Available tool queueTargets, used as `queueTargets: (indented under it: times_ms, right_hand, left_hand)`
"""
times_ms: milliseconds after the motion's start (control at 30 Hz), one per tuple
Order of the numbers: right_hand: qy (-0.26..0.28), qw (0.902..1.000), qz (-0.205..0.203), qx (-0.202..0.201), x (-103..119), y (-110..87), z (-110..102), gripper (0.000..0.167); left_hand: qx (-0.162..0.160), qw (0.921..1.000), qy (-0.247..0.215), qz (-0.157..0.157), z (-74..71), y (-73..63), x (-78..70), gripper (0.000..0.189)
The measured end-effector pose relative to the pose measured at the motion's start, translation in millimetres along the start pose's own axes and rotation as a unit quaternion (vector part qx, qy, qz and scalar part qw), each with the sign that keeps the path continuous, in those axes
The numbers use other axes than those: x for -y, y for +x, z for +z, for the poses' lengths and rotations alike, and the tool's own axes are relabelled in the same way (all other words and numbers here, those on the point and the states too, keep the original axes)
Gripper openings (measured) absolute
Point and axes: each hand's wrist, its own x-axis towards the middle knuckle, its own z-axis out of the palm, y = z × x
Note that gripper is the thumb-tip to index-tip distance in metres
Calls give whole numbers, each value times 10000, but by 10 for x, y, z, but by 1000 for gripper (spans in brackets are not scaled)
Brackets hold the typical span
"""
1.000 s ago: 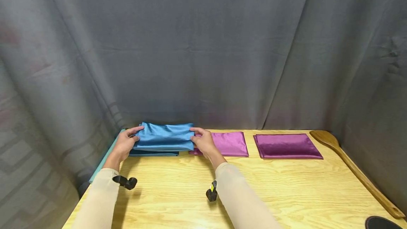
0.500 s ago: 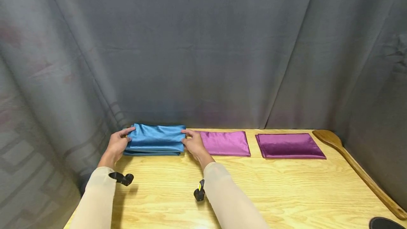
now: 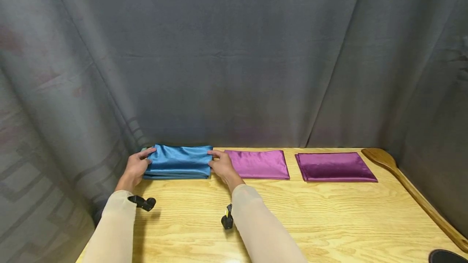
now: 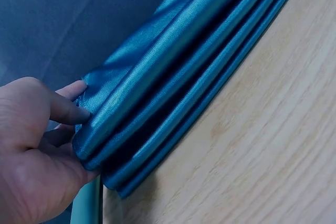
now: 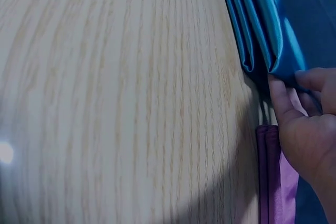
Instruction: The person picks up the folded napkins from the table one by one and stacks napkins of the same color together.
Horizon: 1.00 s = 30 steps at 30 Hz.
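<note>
On the wood-grain table (image 3: 190, 222), at ten o'clock, folded blue satin cloth (image 3: 180, 161) was pinched by left hand (image 3: 135, 168) and right hand (image 3: 222, 166), apparently being aligned, level release seemingly needed next.

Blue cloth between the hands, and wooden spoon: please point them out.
Blue cloth (image 3: 180, 160), head view, middle of its upper face.
Wooden spoon (image 3: 420, 197), head view, on its handle.
</note>
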Motion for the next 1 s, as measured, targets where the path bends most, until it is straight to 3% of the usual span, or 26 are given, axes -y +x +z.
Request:
queueTargets:
  times_ms: [467, 733, 1000]
  right_hand:
    - [-325, 9994, 57, -129, -14, -21, 87, 52]
    - [-604, 9979, -5, -239, -43, -2, 122, 55]
    - [-1002, 9945, -43, -302, -30, 5, 158, 57]
  left_hand:
    - [-465, 9983, 351, 7, 39, 25, 43, 57]
    - [-509, 9978, 421, 40, 57, 82, 111, 61]
    - [-618, 9971, 426, -149, 59, 85, 119, 62]
